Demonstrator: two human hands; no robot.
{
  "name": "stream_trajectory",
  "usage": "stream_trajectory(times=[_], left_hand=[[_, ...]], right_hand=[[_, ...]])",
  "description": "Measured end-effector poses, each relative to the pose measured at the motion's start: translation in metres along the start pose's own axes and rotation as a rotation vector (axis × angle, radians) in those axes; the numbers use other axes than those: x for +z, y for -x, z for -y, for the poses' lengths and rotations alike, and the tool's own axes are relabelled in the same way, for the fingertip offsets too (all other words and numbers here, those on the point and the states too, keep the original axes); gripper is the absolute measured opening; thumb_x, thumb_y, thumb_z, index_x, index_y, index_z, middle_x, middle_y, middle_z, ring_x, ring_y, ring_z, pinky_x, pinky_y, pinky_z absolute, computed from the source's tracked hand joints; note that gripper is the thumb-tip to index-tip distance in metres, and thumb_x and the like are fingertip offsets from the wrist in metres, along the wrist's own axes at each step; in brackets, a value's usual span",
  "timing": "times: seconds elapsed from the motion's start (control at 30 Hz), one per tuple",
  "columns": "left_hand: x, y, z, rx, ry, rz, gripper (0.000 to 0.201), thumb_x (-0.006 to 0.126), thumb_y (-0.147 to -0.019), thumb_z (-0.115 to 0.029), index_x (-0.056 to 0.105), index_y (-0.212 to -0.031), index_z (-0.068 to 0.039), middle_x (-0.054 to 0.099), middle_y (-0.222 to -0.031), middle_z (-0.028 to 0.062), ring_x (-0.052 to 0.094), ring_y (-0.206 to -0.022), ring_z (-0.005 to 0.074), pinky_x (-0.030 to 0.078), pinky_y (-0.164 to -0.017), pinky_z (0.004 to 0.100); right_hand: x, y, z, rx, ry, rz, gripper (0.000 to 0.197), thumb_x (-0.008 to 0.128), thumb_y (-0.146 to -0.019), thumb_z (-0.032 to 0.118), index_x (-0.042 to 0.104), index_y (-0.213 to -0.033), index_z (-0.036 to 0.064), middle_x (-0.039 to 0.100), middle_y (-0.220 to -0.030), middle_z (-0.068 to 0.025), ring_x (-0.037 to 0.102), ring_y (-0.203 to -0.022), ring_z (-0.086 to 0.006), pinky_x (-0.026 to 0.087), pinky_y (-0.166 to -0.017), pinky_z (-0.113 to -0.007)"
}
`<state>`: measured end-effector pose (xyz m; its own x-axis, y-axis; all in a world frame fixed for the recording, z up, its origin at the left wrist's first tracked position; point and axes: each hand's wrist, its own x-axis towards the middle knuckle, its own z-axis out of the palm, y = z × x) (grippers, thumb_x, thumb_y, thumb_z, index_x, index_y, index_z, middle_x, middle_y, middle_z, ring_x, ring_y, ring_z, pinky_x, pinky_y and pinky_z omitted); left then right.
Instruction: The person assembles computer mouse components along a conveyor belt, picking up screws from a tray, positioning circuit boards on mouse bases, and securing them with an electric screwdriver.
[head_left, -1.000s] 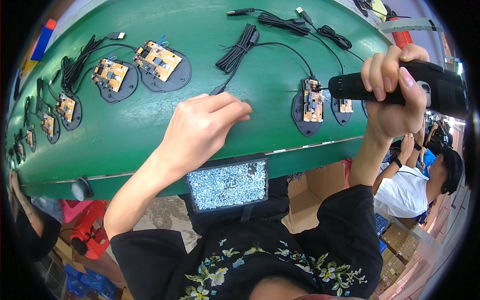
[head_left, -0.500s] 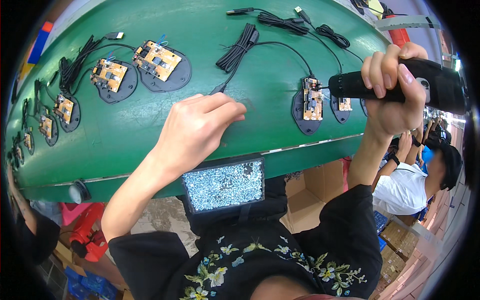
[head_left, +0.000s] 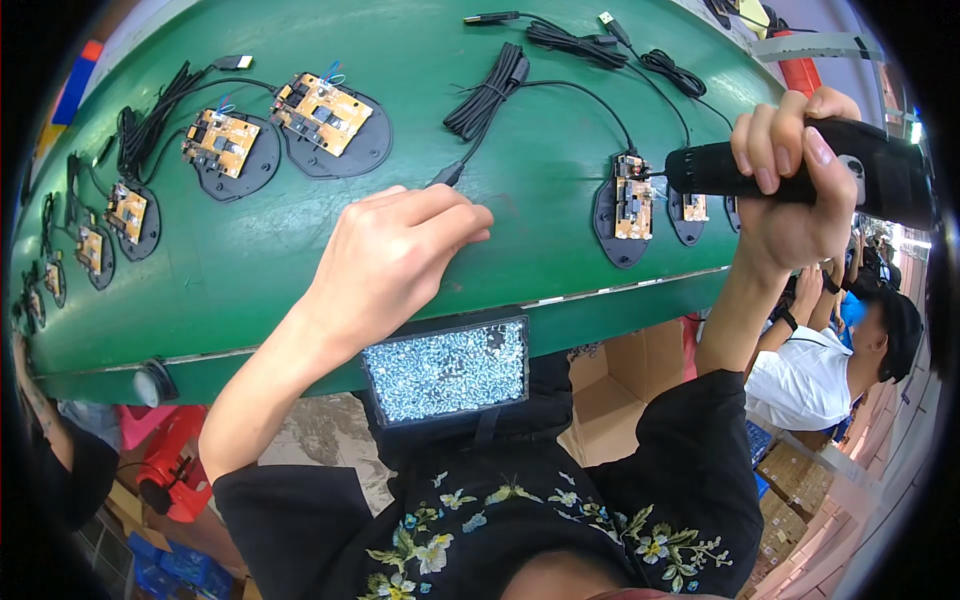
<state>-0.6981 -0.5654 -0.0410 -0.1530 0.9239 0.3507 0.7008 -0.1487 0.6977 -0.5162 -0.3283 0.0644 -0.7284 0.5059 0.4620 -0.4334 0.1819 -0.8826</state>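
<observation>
Work in hand: screwing circuit boards into black base shells as they lie along a green belt (head_left: 300, 250).
Board under the tool: small tan circuit board (head_left: 632, 197) seated in a black shell, right of centre, cable trailing up to a coiled bundle (head_left: 487, 93). Driver tip sits at its upper right edge.
Looks done: cannot tell; screw heads too small to make out on any board.
Looks left: judging by the line, at least six more boards wait to the left, the nearest pair (head_left: 325, 112) large and angled, the rest shrinking toward the rim. Two small shells lie just right of the current one, partly behind the tool.
Right hand (head_left: 790, 180): fist closed round a black electric screwdriver (head_left: 800, 172), barrel roughly level, pointing left; forearm rises from the lower right.
Left hand (head_left: 395, 262): palm down on the belt, empty, fingers loosely curled, fingertips near a cable plug (head_left: 447, 176); not gripping anything.
Screw supply: tray of small silver screws (head_left: 445, 368) at the belt's near edge, under the left wrist.
Nearby: another person in a white shirt (head_left: 800, 385), lower right.
</observation>
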Motion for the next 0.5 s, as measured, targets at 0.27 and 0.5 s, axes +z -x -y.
stream_trajectory(times=[0.27, 0.5], left_hand=[[-0.015, 0.012, 0.017, 0.022, 0.026, -0.012, 0.022, 0.076, -0.076, 0.003, 0.073, -0.096, -0.004, 0.073, -0.090, 0.0074, 0.068, -0.074, 0.0263, 0.053, -0.064, 0.0366], [-0.016, 0.019, 0.022, 0.015, 0.022, 0.002, 0.022, 0.076, -0.076, 0.004, 0.073, -0.096, -0.003, 0.073, -0.089, 0.0078, 0.068, -0.075, 0.0266, 0.053, -0.066, 0.0360]], right_hand=[[0.022, -0.005, -0.008, 0.005, 0.024, -0.007, 0.027, 0.051, -0.092, 0.010, 0.050, -0.117, -0.0007, 0.045, -0.070, -0.0066, 0.042, -0.052, -0.0131, 0.040, -0.056, -0.033], [0.031, -0.001, -0.013, 0.046, 0.077, -0.042, 0.024, 0.052, -0.091, 0.012, 0.054, -0.112, 0.0001, 0.044, -0.070, -0.0033, 0.040, -0.054, -0.0110, 0.037, -0.059, -0.030]])
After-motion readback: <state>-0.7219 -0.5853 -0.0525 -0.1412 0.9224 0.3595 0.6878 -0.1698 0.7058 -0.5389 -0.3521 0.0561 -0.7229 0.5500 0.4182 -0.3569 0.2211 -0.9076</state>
